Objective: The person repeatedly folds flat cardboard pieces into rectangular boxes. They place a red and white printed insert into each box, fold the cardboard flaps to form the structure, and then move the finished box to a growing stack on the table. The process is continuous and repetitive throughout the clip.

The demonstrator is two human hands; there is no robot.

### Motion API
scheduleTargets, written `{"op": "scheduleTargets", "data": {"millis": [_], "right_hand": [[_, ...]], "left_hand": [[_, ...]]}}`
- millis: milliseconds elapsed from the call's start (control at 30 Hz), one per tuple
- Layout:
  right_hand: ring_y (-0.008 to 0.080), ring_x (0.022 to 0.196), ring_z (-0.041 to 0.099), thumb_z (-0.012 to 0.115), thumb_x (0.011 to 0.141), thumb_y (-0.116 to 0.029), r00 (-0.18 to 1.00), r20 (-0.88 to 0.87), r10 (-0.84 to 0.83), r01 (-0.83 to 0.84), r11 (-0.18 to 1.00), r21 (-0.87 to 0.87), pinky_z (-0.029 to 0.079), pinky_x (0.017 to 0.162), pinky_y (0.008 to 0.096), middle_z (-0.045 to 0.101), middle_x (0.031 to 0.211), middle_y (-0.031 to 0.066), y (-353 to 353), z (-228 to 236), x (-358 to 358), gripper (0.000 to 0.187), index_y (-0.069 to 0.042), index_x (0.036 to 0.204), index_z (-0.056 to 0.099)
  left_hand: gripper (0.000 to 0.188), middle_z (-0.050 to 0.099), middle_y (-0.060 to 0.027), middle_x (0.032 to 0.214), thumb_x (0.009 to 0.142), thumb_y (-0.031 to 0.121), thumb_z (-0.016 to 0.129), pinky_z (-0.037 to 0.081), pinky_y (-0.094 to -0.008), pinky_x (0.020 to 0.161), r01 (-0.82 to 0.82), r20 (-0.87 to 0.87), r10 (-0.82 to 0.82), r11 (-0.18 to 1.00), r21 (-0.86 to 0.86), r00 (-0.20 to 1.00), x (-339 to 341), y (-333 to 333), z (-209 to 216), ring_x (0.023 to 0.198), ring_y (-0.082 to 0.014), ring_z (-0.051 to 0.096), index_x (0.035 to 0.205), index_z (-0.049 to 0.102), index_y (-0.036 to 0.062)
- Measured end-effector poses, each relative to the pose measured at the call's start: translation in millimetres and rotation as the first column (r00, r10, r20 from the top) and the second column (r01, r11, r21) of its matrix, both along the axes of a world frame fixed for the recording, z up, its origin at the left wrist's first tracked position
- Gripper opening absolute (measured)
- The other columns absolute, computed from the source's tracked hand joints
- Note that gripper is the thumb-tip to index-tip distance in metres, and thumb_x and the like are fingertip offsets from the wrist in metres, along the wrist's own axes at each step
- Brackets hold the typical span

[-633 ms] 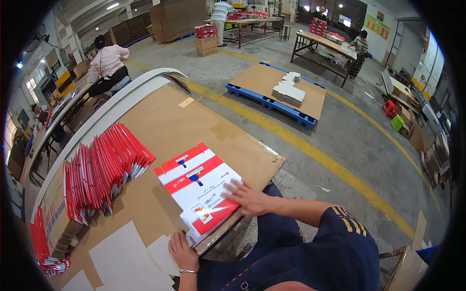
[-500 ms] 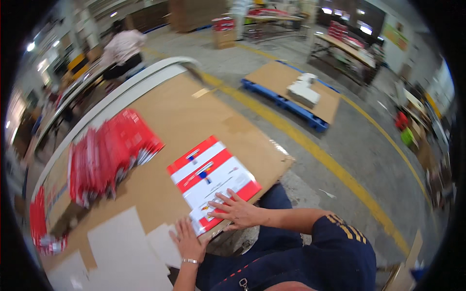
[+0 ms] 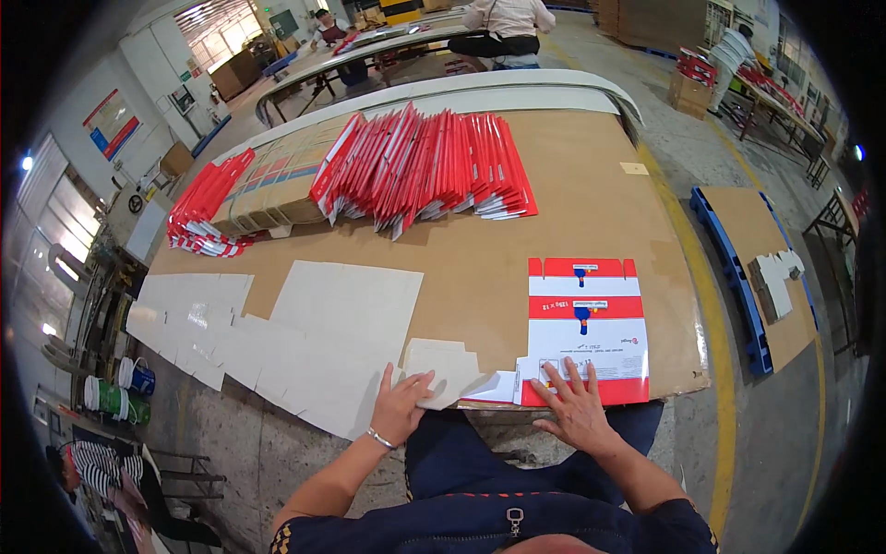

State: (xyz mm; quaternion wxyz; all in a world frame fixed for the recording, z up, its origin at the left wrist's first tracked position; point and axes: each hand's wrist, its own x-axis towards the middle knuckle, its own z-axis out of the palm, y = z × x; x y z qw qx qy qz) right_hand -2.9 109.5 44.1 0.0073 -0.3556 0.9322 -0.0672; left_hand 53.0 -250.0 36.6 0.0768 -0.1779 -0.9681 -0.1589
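Note:
A flat red-and-white printed carton (image 3: 604,342) lies near the table's front edge, right of centre. My right hand (image 3: 577,411) rests palm down on its lower left part, fingers spread. To the left, my left hand (image 3: 399,411) is at the front edge of a small pale cardboard piece (image 3: 438,360), its fingers apart and touching it. Between my hands, a white flap (image 3: 494,388) sticks out beside the carton's lower left corner. Whether my left fingertips reach under the pale piece is hard to see.
Larger pale cardboard sheets (image 3: 341,323) cover the table's left front. Behind them stand a long row of folded red cartons (image 3: 425,171) and a strapped cardboard bundle (image 3: 286,180). A blue pallet (image 3: 729,277) is on the floor at right. Several people work farther off.
The view has swung left, bringing more of the table's left side in. My left hand has moved away from the printed carton's corner onto the pale piece. My right hand stays on the carton.

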Motion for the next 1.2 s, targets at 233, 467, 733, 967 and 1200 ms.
{"op": "scheduleTargets", "data": {"millis": [233, 467, 733, 967, 1200], "right_hand": [[0.0418, 0.143, 0.022, 0.058, 0.085, -0.061, 1.0, 0.002, -0.013, 0.013, 0.998, -0.058, 0.013, 0.111, 0.0685, 0.033, 0.153, 0.0111, 2.1, -2.5, -0.8, 0.075, -0.025, 0.148, 0.038], [0.039, 0.145, 0.019, 0.059, 0.082, -0.061, 0.997, 0.065, -0.036, 0.035, 0.999, 0.007, 0.01, 0.111, 0.0688, 0.025, 0.158, 0.0077, 3.3, -19.3, -8.8, 0.079, -0.028, 0.15, 0.034], [0.0343, 0.146, 0.019, 0.057, 0.087, -0.056, 1.0, 0.007, -0.009, 0.009, 1.0, -0.016, 0.011, 0.114, 0.0629, 0.026, 0.158, 0.0032, 3.3, -10.1, -3.7, 0.073, -0.028, 0.15, 0.032], [0.0294, 0.144, 0.027, 0.052, 0.092, -0.018, 0.999, -0.034, 0.026, -0.023, 0.996, 0.088, 0.024, 0.111, 0.0636, 0.028, 0.158, 0.0008, 16.8, -1.8, -25.0, 0.065, -0.03, 0.152, 0.028], [0.0289, 0.144, 0.028, 0.052, 0.091, -0.01, 0.998, -0.055, 0.022, -0.02, 0.999, 0.029, 0.028, 0.109, 0.0652, 0.026, 0.158, -0.0008, 20.8, -5.2, -29.4, 0.07, -0.031, 0.152, 0.025]], "left_hand": [[0.111, 0.026, -0.0214, 0.153, 0.073, 0.0, 0.08, 0.033, -0.0407, 0.111, -0.347, 0.167, 0.464, 0.336, 0.875, 0.87, -30.7, 39.6, -33.9, 0.138, -0.0314, 0.035, 0.153, 0.003, -0.0001], [0.065, 0.053, -0.0086, 0.131, 0.086, 0.004, 0.07, 0.045, -0.032, 0.097, -0.392, 0.429, 0.232, -0.191, 0.9, 0.873, -75.0, 56.3, -45.2, 0.117, -0.0172, 0.052, 0.141, 0.036, 0.0018], [0.042, 0.058, -0.019, 0.117, 0.093, 0.004, 0.057, 0.05, -0.0319, 0.081, -0.335, 0.058, 0.527, 0.448, 0.829, 0.848, -77.4, 90.1, -59.9, 0.094, -0.0244, 0.063, 0.131, 0.042, -0.0075], [0.057, 0.041, -0.0239, 0.145, 0.089, 0.0, 0.052, 0.04, -0.0394, 0.103, 0.058, -0.175, 0.029, 0.879, 0.473, 0.984, -73.4, 98.1, -33.7, 0.127, -0.0345, 0.05, 0.143, 0.034, -0.0044], [0.063, 0.021, -0.0228, 0.157, 0.093, 0.035, 0.055, 0.019, -0.0685, 0.108, 0.241, -0.051, -0.237, 0.967, 0.084, 0.97, -71.5, 107.0, -28.5, 0.143, -0.0462, 0.02, 0.15, 0.035, 0.018]]}}
